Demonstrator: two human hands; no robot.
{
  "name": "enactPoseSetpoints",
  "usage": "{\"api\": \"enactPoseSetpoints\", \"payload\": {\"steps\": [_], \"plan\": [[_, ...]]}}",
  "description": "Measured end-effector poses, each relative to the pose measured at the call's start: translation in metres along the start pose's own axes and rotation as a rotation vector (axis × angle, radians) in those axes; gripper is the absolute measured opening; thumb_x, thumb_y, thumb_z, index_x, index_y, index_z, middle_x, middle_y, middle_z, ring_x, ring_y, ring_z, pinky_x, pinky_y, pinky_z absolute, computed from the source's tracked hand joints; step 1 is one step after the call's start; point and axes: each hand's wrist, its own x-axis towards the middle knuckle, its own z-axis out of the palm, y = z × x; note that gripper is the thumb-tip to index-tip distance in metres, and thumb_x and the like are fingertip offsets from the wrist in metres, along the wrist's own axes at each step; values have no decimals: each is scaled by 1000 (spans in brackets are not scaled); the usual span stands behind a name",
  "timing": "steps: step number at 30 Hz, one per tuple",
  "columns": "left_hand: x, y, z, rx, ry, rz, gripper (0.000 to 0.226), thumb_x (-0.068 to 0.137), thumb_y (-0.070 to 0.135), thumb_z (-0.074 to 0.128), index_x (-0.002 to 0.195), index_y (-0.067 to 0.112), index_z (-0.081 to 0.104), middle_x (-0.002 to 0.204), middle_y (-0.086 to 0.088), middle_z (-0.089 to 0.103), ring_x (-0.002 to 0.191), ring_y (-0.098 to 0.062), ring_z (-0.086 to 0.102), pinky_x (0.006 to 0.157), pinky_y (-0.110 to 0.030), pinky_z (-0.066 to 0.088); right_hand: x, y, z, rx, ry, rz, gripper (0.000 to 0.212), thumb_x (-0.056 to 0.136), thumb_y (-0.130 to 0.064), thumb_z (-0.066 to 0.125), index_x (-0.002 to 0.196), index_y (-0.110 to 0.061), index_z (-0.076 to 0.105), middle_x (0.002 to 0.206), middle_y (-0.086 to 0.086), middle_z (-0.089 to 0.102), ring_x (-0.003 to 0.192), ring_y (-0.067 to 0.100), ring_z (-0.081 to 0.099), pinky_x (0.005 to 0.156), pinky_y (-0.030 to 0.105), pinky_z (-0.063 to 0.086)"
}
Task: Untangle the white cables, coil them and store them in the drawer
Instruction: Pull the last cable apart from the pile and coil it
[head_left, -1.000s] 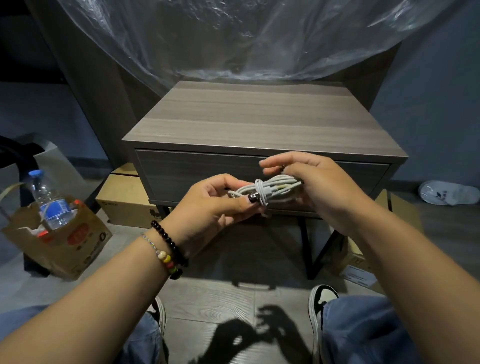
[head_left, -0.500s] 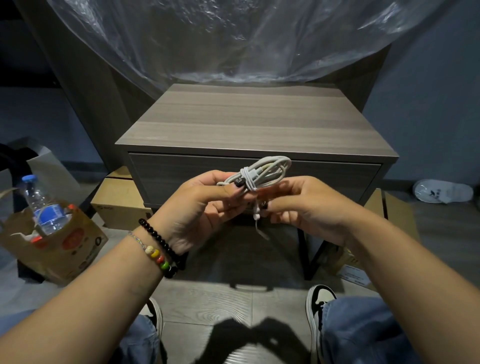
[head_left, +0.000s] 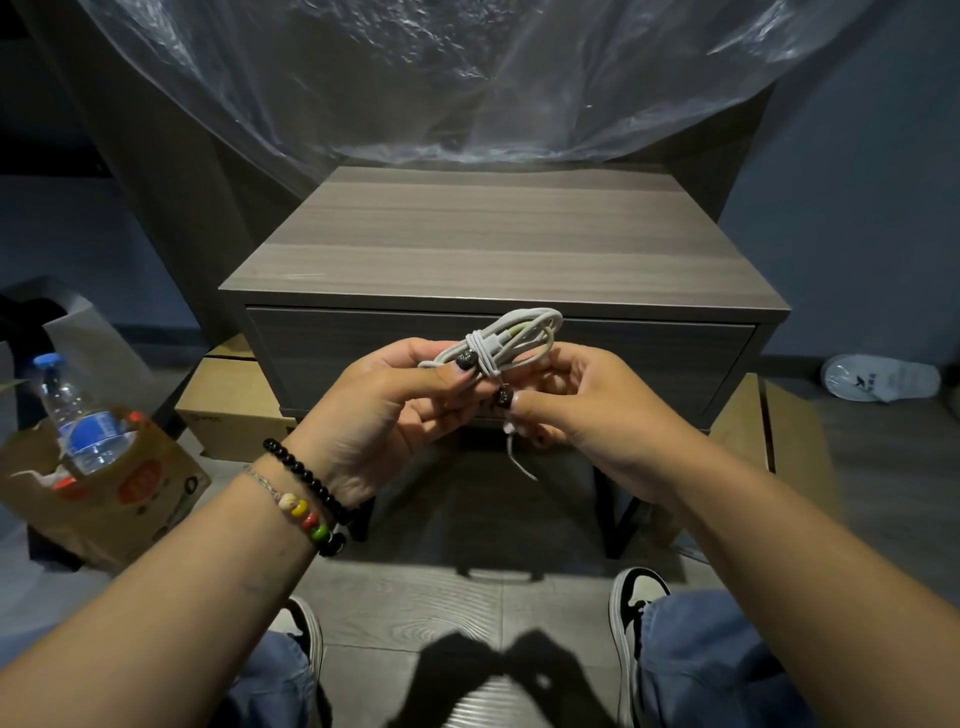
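White cable (head_left: 511, 338), coiled and wrapped at the middle, held in mid-air before closed drawer (head_left: 649, 358) of grey wood nightstand (head_left: 498, 249). Left hand (head_left: 379, 410) fingers pinching coil's left end; right hand (head_left: 587, 410) fingers gripping loose tail below. Water bottle (head_left: 78, 415) in paper bag at far left.

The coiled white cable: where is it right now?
In the head view the cable is at centre, held up between the left hand and right hand, in front of the closed drawer.
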Motion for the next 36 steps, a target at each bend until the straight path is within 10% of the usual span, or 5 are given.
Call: {"api": "enactPoseSetpoints", "payload": {"steps": [7,16,21,26,36], "plan": [[4,-11,1,8,166,153,20,79,-13,59,95,0,63,83,-12,73,71,-16,72,66,-22,57,-1,-7,5,-96,95,-49,25,86,9,55,79,-14,48,75,7,72,54,2,57,51,16,40],[12,-18,-5,815,193,754,19,72,9,73,82,24,66,92,7,71,88,-8,70,83,-26,55,-2,-5,4,198,267,88,22,79,14,64,72,-6,59,64,12,65,69,27,64,57,24,49],[11,-19,-12,1136,153,987,13,73,10,73,85,9,70,88,5,70,82,-7,65,76,-26,54,-2,1,4,79,387,4,38,73,14,67,64,-17,48,66,12,63,63,25,70,59,30,56],[7,-18,-16,1244,50,945,17,74,19,74,88,9,72,90,3,72,82,-9,68,72,-32,55,-7,0,8,-452,492,-307,36,72,-1,70,57,-24,47,67,0,68,67,16,68,67,40,57],[2,-10,-21,903,-206,530,18,69,14,74,87,15,71,91,3,74,87,-16,72,84,-35,57,-16,-27,-13,-54,66,38,28,80,20,60,72,-5,49,76,16,66,63,22,68,60,25,57]]}}
